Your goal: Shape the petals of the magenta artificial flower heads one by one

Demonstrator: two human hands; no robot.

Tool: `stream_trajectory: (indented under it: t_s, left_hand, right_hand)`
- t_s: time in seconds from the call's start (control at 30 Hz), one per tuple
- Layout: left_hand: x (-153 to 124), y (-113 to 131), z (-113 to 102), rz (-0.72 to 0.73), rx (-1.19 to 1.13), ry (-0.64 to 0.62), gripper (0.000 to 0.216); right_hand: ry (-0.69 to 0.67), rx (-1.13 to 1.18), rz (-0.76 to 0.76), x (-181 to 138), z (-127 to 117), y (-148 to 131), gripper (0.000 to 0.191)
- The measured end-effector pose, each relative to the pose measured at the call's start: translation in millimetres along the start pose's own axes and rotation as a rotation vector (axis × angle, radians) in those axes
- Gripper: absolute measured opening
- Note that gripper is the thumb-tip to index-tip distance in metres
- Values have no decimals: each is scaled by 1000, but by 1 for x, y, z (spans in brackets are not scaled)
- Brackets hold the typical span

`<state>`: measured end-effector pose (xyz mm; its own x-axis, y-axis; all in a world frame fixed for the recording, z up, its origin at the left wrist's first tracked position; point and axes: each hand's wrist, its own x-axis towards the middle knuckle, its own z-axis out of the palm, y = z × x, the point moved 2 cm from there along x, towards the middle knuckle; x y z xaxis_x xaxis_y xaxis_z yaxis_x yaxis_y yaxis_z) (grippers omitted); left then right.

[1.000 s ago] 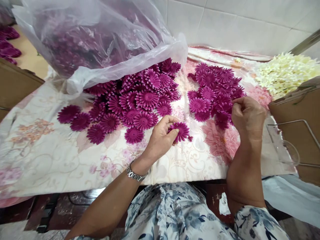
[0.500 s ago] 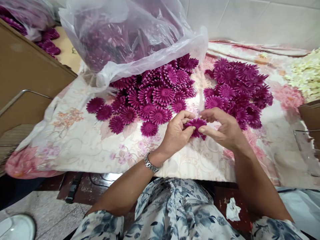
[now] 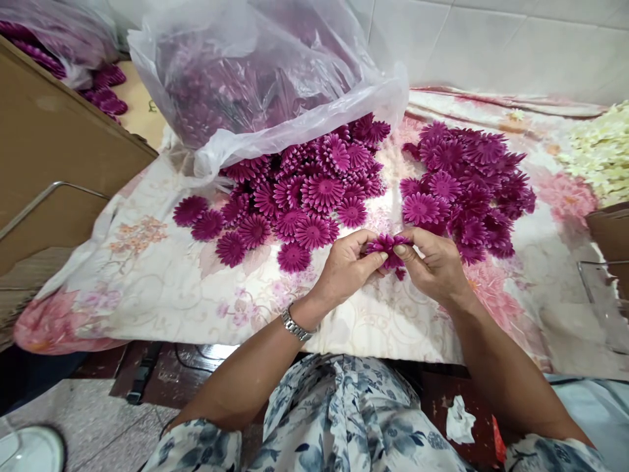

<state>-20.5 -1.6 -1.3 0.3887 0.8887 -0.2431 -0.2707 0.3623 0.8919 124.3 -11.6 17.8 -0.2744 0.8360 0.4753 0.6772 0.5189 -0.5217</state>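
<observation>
Ribbed, daisy-shaped purple flower head (image 3: pixel 388 249), stiff fabric or plastic, pinched between left hand (image 3: pixel 346 269) and right hand (image 3: pixel 432 265), fingertips of both closed on it. It sits just above the near edge of the floral cloth (image 3: pixel 147 288). Two loose purple heaps behind; clear plastic bag (image 3: pixel 265 72) at far edge; white tiled wall.

Surface: table under a cream floral-print cloth (image 3: pixel 162 295). On it: clear plastic bag of purple flower heads (image 3: pixel 265 78) at 11 o'clock, its mouth touching a loose pile of purple daisy-shaped flower heads (image 3: pixel 304 196) at centre. Second purple flower pile (image 3: pixel 466 183) at 1 o'clock, strip of bare cloth between. Heap of cream-white flowers (image 3: pixel 599 151) at 2 o'clock edge.
</observation>
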Motion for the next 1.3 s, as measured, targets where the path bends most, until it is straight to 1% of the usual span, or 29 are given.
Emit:
stream_trajectory:
  t_s: [0.07,0.13,0.23,0.3,0.37,0.43,0.5,0.6,0.67,0.73,0.83,0.93,1.0,1.1,1.2,1.3]
  left_hand:
    - [0,0,-1,23,17,31,13]
    - [0,-1,-3,57,35,70,12]
    - [0,-3,-5,104,41,98,8]
    - [1,-4,-6,125,37,99,6]
    - [1,-5,-6,137,35,107,5]
    - [0,-4,-6,158,41,133,4]
    - [0,-3,-6,194,84,170,4]
    - [0,-2,-7,257,176,237,5]
    - [0,-4,-9,286,197,269,7]
    - [1,-5,-11,298,192,287,8]
    - [3,-7,-11,254,86,288,9]
    - [5,-5,-8,160,-108,260,12]
    - [5,-4,-6,123,-175,251,13]
    - [6,-2,-6,133,-196,261,18]
    - [5,-2,-7,153,-176,262,26]
    - [5,-2,-7,134,-176,250,22]
  right_hand:
    - [28,-32,-46,0,1,0,11]
    - [39,-28,-46,0,1,0,15]
    - [5,8,32,0,1,2,20]
    - [-10,29,96,1,0,3,18]
    - [6,31,147,1,-1,4,13]
    - [49,2,164,1,-1,3,8]
    - [108,-62,118,1,-1,1,6]
    - [182,-153,-19,1,0,-1,9]
    - [191,-191,-75,0,2,0,10]
    - [181,-212,-97,0,3,1,9]
    - [164,-211,-111,0,3,2,6]
    - [157,-170,-61,0,0,1,3]
    - [138,-123,-13,0,0,1,5]
    - [89,-35,44,-1,0,2,11]
    - [62,90,150,-4,2,7,16]
    - [19,243,257,-5,4,11,12]
